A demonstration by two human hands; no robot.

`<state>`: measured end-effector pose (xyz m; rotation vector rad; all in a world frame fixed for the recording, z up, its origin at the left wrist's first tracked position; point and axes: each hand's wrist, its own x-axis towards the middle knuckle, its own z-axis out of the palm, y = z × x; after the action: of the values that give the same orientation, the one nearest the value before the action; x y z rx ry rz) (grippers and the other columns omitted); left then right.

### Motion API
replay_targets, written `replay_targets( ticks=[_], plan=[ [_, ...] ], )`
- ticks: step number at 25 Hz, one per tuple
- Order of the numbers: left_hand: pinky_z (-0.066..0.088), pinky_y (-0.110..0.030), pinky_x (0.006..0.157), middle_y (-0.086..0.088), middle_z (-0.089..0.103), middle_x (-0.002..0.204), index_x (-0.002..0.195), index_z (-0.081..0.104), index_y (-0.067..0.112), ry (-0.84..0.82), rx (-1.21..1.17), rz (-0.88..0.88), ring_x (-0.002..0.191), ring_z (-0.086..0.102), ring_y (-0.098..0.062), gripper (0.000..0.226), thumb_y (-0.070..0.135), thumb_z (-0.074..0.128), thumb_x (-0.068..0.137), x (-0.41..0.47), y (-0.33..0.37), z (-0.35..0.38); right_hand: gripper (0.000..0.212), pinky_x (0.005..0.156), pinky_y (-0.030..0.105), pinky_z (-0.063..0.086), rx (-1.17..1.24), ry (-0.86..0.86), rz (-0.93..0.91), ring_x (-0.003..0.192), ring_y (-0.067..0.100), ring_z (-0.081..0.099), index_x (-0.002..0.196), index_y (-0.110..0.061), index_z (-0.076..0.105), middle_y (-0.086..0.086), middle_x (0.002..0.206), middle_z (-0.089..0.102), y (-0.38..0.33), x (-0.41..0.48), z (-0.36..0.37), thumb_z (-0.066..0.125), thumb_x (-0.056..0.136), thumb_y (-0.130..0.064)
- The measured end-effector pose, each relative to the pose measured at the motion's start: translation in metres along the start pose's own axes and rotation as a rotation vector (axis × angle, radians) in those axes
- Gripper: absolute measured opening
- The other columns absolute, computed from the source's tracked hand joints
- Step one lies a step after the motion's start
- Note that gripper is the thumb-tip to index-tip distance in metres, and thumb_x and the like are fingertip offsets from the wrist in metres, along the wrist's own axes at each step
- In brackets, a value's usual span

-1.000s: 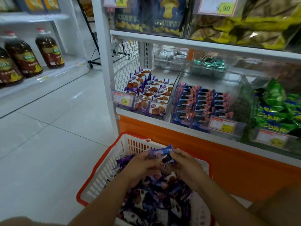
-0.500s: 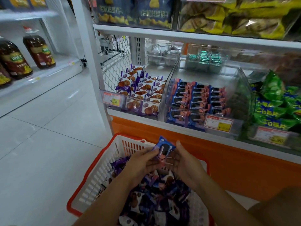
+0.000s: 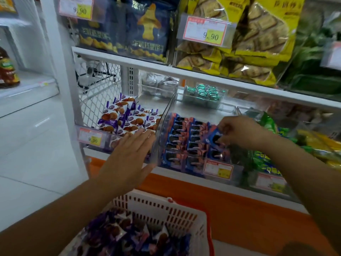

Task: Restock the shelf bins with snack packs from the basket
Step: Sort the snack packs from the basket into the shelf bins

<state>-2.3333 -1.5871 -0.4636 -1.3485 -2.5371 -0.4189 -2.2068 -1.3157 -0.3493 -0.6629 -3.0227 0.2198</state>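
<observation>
Fingers, right hand [image 3: 239,132]: curled, pinching blue pack [image 3: 214,138] by its top edge.
Fingers, left hand [image 3: 129,156]: straight, close together, palm down, holding nothing; tips over purple packs [image 3: 125,119], just left of clear divider [image 3: 160,133].
Blue pack: tilted, just under right fingertips, over right-hand rows in blue bin [image 3: 186,169]; contact with packs beneath, cannot tell.
Basket [image 3: 160,207]: below both wrists, mixed packs inside.

Shelf [image 3: 195,110] carries clear bins: blue-pack bin [image 3: 237,171] under right hand [image 3: 241,133] fingers [image 3: 222,126]; purple-pack bin [image 3: 108,141] just beyond left hand [image 3: 127,156] fingertips [image 3: 145,131].
</observation>
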Motion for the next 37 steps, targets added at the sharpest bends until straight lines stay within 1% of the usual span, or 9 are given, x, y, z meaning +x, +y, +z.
replay_targets(
  ticks=[4,12,15,19,23,26,29,33,37],
  plan=[
    [-0.007,-0.033,0.117,0.004,-0.001,0.162,0.155,0.002,0.022,-0.036,0.032,-0.001,0.146,-0.012,-0.008,0.078,0.061,0.026,0.093,-0.005,-0.018,0.024,0.033,0.082,0.026,0.042,-0.446,-0.275,-0.056,0.107,0.025,0.055,0.116,-0.014,0.059,0.008,0.121,0.059,0.008,0.034,0.031,0.068,0.087,-0.025],
    [0.009,-0.038,0.120,0.001,0.013,0.161,0.154,0.013,0.018,0.036,0.132,0.063,0.150,0.002,-0.016,0.076,0.055,0.032,0.091,-0.012,-0.029,0.040,0.044,0.091,0.027,0.042,-0.460,-0.407,-0.053,0.117,0.022,0.053,0.132,-0.017,0.056,0.006,0.133,0.056,0.015,0.042,0.061,0.065,0.089,-0.020],
    [0.024,-0.044,0.117,-0.004,0.023,0.159,0.152,0.021,0.017,0.064,0.099,0.076,0.148,0.010,-0.017,0.071,0.048,0.034,0.090,-0.017,-0.021,0.040,0.048,0.091,0.027,0.042,-0.257,-0.175,0.006,0.114,0.020,0.055,0.136,-0.019,0.051,0.006,0.131,0.057,0.009,0.032,0.036,0.065,0.090,-0.024],
    [0.027,-0.038,0.117,-0.004,0.032,0.156,0.147,0.036,0.018,0.053,0.021,0.179,0.144,0.028,-0.020,0.061,0.038,0.040,0.089,-0.043,-0.007,0.045,0.020,0.066,0.014,0.047,0.492,0.448,-0.171,0.073,0.005,0.056,0.111,-0.026,0.059,-0.003,0.087,0.061,-0.043,-0.025,0.029,0.058,0.094,-0.017],
    [0.017,-0.037,0.120,0.000,0.013,0.162,0.152,0.028,0.022,-0.483,-0.076,0.064,0.148,0.017,-0.022,0.057,0.032,0.045,0.098,-0.089,-0.011,0.075,0.021,0.066,0.013,0.044,0.352,-0.149,-0.425,0.073,0.001,0.055,0.114,-0.026,0.059,-0.015,0.095,0.060,-0.098,-0.062,0.141,0.046,0.100,-0.018],
    [0.017,-0.042,0.120,-0.004,0.009,0.163,0.151,0.028,0.020,-0.822,0.017,-0.003,0.148,0.013,-0.025,0.063,0.037,0.053,0.095,-0.135,-0.032,0.117,0.025,0.076,0.030,0.043,0.124,-0.592,-0.354,0.080,0.018,0.051,0.122,-0.018,0.056,0.007,0.111,0.061,-0.095,-0.066,0.273,0.049,0.098,-0.015],
    [0.008,-0.049,0.119,-0.004,0.000,0.164,0.153,0.021,0.021,-0.949,0.073,-0.079,0.149,0.002,-0.027,0.064,0.042,0.045,0.098,-0.171,-0.047,0.147,0.018,0.061,0.030,0.035,0.310,-0.504,-0.135,0.060,0.014,0.040,0.088,-0.016,0.049,0.006,0.072,0.050,-0.080,-0.064,0.341,0.067,0.086,-0.015],
    [0.004,-0.051,0.119,-0.005,-0.005,0.164,0.155,0.016,0.023,-0.973,0.102,-0.104,0.150,-0.005,-0.028,0.067,0.038,0.047,0.097,-0.188,-0.048,0.166,0.056,0.107,0.039,0.038,0.148,-0.466,-0.189,0.128,0.028,0.041,0.149,-0.017,0.029,0.009,0.150,0.034,-0.095,-0.061,0.393,0.051,0.098,-0.029],
    [0.004,-0.049,0.119,-0.006,-0.005,0.164,0.154,0.021,0.024,-0.944,0.064,-0.187,0.149,-0.006,-0.028,0.063,0.037,0.047,0.098,-0.186,-0.040,0.173,0.070,0.120,0.043,0.019,0.120,-0.482,-0.177,0.146,0.030,0.016,0.155,-0.020,0.010,0.005,0.161,0.009,-0.128,-0.072,0.427,0.045,0.099,-0.046]
  ],
)
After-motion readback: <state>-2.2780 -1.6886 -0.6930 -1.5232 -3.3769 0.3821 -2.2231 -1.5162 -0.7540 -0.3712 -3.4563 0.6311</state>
